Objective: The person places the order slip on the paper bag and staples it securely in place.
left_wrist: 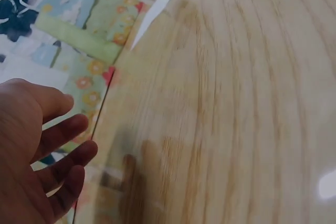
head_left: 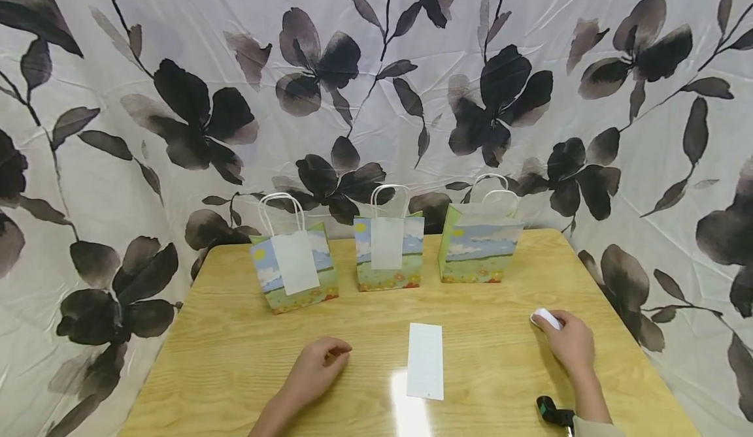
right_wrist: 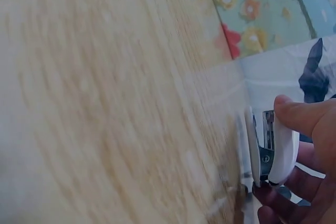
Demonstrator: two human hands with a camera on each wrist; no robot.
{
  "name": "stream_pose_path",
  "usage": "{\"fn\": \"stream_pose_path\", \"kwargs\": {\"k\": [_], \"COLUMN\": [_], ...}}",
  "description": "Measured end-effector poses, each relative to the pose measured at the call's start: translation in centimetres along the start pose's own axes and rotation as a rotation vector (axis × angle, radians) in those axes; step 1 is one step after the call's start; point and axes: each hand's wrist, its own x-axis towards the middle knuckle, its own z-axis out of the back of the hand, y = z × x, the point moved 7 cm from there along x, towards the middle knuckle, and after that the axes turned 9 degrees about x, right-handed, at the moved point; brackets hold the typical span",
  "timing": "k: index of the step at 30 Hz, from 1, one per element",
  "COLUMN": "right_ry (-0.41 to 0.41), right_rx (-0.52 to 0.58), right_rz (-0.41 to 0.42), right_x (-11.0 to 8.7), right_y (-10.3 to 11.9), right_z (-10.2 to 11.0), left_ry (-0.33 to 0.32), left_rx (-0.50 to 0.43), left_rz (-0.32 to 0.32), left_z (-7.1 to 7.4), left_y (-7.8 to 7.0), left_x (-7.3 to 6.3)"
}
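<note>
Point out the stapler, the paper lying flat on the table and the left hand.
Stapler (right_wrist: 286, 153): right wrist view, white cover.
Paper (head_left: 425, 361): head view, middle of sheet.
Left hand (head_left: 314, 368): head view, back of hand.

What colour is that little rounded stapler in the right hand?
White, with grey metal parts: the little stapler shows best in the right wrist view.

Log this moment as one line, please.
right grip: holding white stapler; left grip: empty; paper slip: flat on table; three gift bags: standing beyond slip
</note>
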Motion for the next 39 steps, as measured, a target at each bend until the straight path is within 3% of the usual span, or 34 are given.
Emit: {"fn": "stream_pose_path", "kwargs": {"k": [8, 15, 19, 24, 30, 34, 39], "right_ry": [-0.030, 0.015, -0.010, 0.047, 0.119, 0.161, 0.208], "right_rx": [0.011, 0.040, 0.048, 0.049, 0.163, 0.186, 0.193], "right_rz": [-0.003, -0.021, 0.006, -0.008, -0.026, 0.053, 0.174], "right_x": [0.7, -0.4, -0.6, 0.1, 2.9, 4.7, 6.5], "right_y": [-0.5, -2.1, -2.0, -1.7, 1.5, 4.8, 7.7], "right_z": [1.1, 0.6, 1.3, 1.7, 1.6, 1.8, 2.5], "left_ry": [0.127, 0.221, 0.228, 0.229, 0.210, 0.248, 0.287], "left_rx": [-0.020, -0.013, 0.011, 0.053, 0.163, 0.222, 0.211], "left_rz": [-0.052, -0.065, -0.080, -0.110, -0.131, -0.117, -0.105], "left_z": [-3.4, -5.9, -6.8, -7.8, -8.6, -9.4, -10.1], "left_y": [-2.9, -3.6, -4.5, -5.9, -6.3, -6.1, -6.2], "left_x": [2.8, 3.6, 5.8, 8.5, 10.1, 10.0, 10.0]}}
